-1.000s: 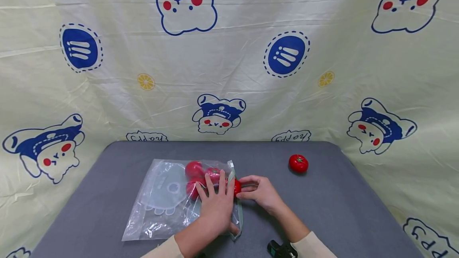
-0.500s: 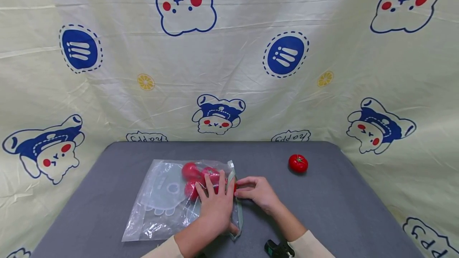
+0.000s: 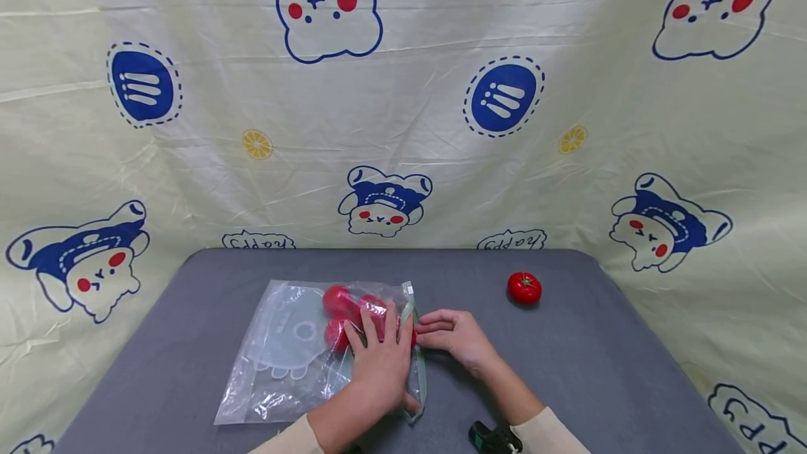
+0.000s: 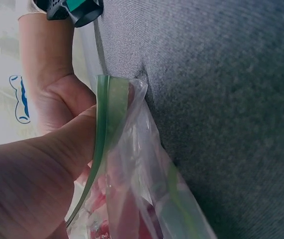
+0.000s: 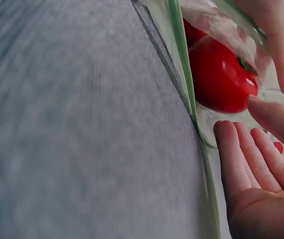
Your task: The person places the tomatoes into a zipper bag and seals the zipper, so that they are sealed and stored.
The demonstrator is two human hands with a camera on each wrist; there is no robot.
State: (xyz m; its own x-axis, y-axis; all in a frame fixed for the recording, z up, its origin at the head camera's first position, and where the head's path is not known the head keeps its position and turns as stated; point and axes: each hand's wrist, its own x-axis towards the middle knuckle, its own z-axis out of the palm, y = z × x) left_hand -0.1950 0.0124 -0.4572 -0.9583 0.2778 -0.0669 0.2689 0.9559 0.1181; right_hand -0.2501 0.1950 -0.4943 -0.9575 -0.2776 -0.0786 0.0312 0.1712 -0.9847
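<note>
Tomato (image 5: pixel 221 77), round, glossy red, lies at the mouth of your clear plastic green-sealed bag (image 3: pixel 290 377); likely firm, slippery: cup its sides. Left hand (image 3: pixel 378 370) spread on bag; right hand (image 3: pixel 463 345) loose, thumb against tomato.

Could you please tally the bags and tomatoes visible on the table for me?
Clear bag: 1
Tomatoes in the bag or at its mouth: 4 visible
Loose tomato: 1
Total: 6; the left hand may hide more.
</note>
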